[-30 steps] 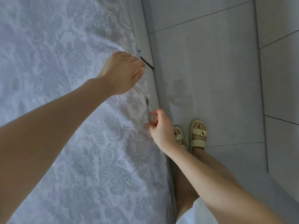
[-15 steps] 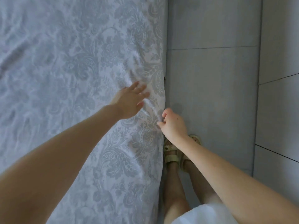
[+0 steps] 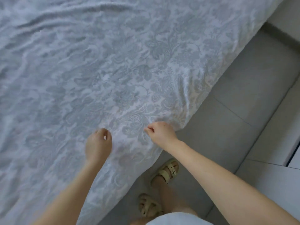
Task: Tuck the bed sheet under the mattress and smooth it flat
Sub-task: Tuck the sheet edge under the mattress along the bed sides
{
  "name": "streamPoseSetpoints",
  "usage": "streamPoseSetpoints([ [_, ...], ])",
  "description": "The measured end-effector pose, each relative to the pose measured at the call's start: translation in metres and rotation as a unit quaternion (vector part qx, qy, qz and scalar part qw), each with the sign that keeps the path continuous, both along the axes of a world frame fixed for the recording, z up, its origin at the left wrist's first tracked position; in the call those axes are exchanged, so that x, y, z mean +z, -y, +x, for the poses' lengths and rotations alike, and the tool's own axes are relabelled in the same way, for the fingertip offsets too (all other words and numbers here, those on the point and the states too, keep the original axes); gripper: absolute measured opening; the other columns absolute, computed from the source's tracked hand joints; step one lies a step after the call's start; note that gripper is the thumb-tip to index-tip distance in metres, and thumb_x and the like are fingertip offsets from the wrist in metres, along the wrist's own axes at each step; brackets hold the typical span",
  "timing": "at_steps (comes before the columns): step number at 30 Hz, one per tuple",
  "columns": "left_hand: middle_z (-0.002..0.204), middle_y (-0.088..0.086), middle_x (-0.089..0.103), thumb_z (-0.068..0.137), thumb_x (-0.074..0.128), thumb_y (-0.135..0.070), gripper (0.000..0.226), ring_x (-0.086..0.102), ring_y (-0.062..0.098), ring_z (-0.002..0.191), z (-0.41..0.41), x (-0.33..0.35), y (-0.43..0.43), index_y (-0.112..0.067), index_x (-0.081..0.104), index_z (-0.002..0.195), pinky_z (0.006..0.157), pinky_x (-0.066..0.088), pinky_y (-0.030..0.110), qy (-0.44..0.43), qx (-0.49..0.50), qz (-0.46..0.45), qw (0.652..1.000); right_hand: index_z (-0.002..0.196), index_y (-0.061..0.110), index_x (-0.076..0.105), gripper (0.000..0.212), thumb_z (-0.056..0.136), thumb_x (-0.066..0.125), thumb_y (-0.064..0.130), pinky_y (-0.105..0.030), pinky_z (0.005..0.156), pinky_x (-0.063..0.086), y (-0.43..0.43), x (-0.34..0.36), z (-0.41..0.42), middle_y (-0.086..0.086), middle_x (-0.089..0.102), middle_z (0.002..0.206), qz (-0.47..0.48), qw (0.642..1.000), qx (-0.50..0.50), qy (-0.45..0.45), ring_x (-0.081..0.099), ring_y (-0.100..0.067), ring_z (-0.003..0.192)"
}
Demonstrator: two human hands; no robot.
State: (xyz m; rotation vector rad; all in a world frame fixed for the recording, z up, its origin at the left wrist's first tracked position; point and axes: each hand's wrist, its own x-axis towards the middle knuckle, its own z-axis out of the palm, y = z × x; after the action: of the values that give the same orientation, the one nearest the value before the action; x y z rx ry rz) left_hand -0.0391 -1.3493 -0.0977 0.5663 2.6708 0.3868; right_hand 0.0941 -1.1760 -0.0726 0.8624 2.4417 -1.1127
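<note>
Floor tiles (image 3: 243, 95) are showing at 3 o'clock; the bed sheet (image 3: 113, 70) is rippling toward 11 o'clock, needing smoothing. The right hand (image 3: 159, 133) is pinching its edge; whether the left hand (image 3: 98, 143), its grip curled, is holding cloth is unclear.

A grey tiled floor (image 3: 240, 88) runs along the right side of the bed (image 3: 209, 88). Thin dark joints (image 3: 232, 111) part its large tiles. The tiles at the lower right (image 3: 263, 184) look paler. A narrow dark strip (image 3: 292, 153) shows at the far right edge. The light is soft and even.

Left hand (image 3: 98, 144): flat before, curled now.
</note>
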Motion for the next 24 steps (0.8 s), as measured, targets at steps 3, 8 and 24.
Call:
streamPoseSetpoints([
  [3, 0.087, 0.017, 0.064, 0.093, 0.048, -0.019, 0.022, 0.054, 0.032, 0.070, 0.014, -0.010, 0.076, -0.003, 0.062, 0.085, 0.058, 0.039, 0.035, -0.008, 0.138, -0.024, 0.990, 0.055, 0.015, 0.030, 0.048, 0.101, 0.038, 0.029, -0.032, 0.048, 0.021, 0.040, 0.005, -0.012, -0.001, 0.032, 0.052, 0.009, 0.996, 0.087, 0.022, 0.029, -0.015, 0.047],
  [8, 0.102, 0.024, 0.060, 0.089, 0.052, -0.020, 0.021, 0.056, 0.042, 0.094, 0.073, -0.022, 0.184, -0.001, 0.060, 0.095, 0.073, 0.043, 0.042, 0.036, 0.321, -0.042, 0.945, 0.067, 0.012, 0.049, 0.039, 0.100, 0.039, 0.029, -0.030, 0.049, 0.028, 0.124, 0.005, -0.016, -0.005, 0.049, 0.063, 0.048, 0.970, 0.234, 0.050, 0.044, -0.018, 0.056],
  [24, 0.106, 0.011, 0.060, 0.094, 0.045, -0.049, 0.048, 0.059, 0.025, 0.082, 0.164, -0.053, 0.357, -0.008, 0.054, 0.117, 0.090, 0.048, 0.045, 0.209, 0.830, 0.450, 0.257, 0.130, 0.017, 0.050, 0.033, 0.100, 0.040, 0.027, -0.035, 0.088, 0.044, 0.337, -0.013, -0.074, -0.003, 0.055, 0.128, 0.108, 0.804, 0.583, -0.030, 0.047, -0.025, 0.118],
])
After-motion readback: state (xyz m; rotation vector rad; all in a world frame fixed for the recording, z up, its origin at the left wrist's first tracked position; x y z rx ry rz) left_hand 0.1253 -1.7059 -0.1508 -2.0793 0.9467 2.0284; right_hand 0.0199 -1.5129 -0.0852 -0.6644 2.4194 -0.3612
